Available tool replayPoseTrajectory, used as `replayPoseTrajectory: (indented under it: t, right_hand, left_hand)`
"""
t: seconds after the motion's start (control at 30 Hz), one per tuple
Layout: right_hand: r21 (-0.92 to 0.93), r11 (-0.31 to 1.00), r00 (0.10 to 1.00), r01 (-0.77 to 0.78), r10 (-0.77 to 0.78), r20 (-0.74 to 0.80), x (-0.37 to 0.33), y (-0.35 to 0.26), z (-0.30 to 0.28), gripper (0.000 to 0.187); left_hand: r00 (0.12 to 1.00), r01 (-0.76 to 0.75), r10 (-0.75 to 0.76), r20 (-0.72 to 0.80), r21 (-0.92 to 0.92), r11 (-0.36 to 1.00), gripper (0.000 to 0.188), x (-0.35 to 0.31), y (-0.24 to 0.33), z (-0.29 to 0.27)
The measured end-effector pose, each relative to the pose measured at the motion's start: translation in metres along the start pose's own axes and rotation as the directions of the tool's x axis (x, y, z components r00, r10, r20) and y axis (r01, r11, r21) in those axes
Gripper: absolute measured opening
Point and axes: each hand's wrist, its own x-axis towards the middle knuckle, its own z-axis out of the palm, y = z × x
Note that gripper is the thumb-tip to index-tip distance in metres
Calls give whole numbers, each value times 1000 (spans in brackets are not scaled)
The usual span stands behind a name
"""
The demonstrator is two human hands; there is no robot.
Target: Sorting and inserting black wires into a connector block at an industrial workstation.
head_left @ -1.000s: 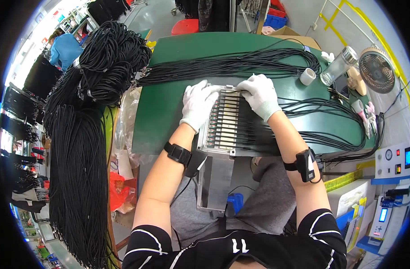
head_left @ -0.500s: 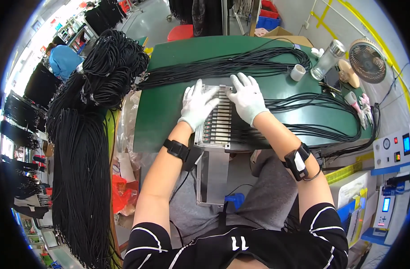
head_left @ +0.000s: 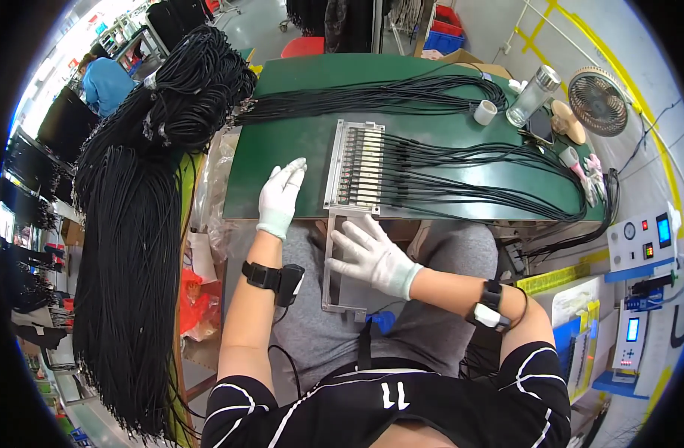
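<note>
A metal fixture (head_left: 332, 173) lies on the green table near its front edge. Cable ends with small metal connectors (head_left: 345, 168) sit in a row of slots across it, and their black cables (head_left: 461, 154) run off to the right. My left hand (head_left: 280, 200), in a white glove, is held apart from the fixture on its left, with fingers stretched out and nothing in them. Below the fixture, an open metal frame (head_left: 327, 287) juts past the table edge over my lap. My gloved right hand (head_left: 377, 259) is over this frame, fingers spread and empty; whether it touches is unclear.
Another long bundle of black cables (head_left: 372, 99) lies along the far side. A white roll (head_left: 485, 113), a glass bottle (head_left: 532, 97) and a fan (head_left: 597, 102) stand at the right. Thick cable bundles (head_left: 125, 284) hang at the left. Devices with screens (head_left: 641, 237) are at far right.
Both hands have come off the fixture: the left moved left and nearer, the right came nearer to the lower metal frame. The slotted connectors are now uncovered. The whole view has shifted slightly.
</note>
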Motion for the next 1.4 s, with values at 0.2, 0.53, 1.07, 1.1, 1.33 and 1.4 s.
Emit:
replayPoseTrajectory:
  t: [0.2,0.53,1.07,1.1,1.33,1.4]
  right_hand:
    - [106,994,984,37,-18,-176,-3,15,-43,56]
    - [537,628,685,-563,718,-121,41,135,-44,27]
    - [203,881,749,-428,471,-465,-16,97,-31,27]
    - [253,853,719,-456,520,-461,-35,90,-36,27]
    - [529,303,171,-793,944,-284,-193,-2,-127,30]
    - [634,88,-124,-768,951,-283,-265,-36,-149,31]
  left_hand:
    - [998,4,-10,-58,-102,995,28,-5,3,10]
    - [994,-52,44,-97,-85,995,27,-7,0,5]
    - [980,7,25,197,-159,987,40,-8,19,-7]
    - [975,5,27,220,-146,989,41,-6,15,-8]
    - [966,-141,159,205,-102,985,35,-1,31,15]
    - [939,-326,314,137,75,942,31,-16,72,16]
